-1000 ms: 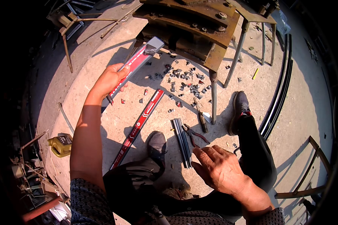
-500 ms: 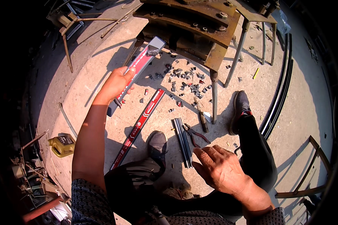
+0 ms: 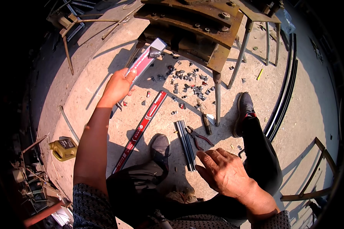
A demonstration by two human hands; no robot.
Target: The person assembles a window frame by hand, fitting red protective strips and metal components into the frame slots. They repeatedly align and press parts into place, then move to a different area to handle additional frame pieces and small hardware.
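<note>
My left hand (image 3: pixel 117 88) is closed around a long grey metal profile (image 3: pixel 158 44) with a red and white film on its face. A dark crumpled flap (image 3: pixel 154 52) sticks to it near its far end, which reaches close to the rusty machine. My right hand (image 3: pixel 226 170) hovers over my lap with loosely bent fingers, the thumb apart and nothing visible in it. Below it lie several dark narrow strips (image 3: pixel 185 145) and red-handled pliers (image 3: pixel 200 138). Between my left arm and left shoe lies another red-filmed profile (image 3: pixel 140 129).
A rusty steel machine (image 3: pixel 187 28) on legs stands ahead. Small dark scraps (image 3: pixel 195 89) litter the floor beneath it. A screwdriver (image 3: pixel 205 120) lies near one leg. An olive-gold jug (image 3: pixel 63 149) stands at left; long dark profiles (image 3: pixel 283 99) lie at right.
The held profile has shifted slightly left and turned a little in my left hand, so its film now catches more glare. My right hand has stayed nearly still.
</note>
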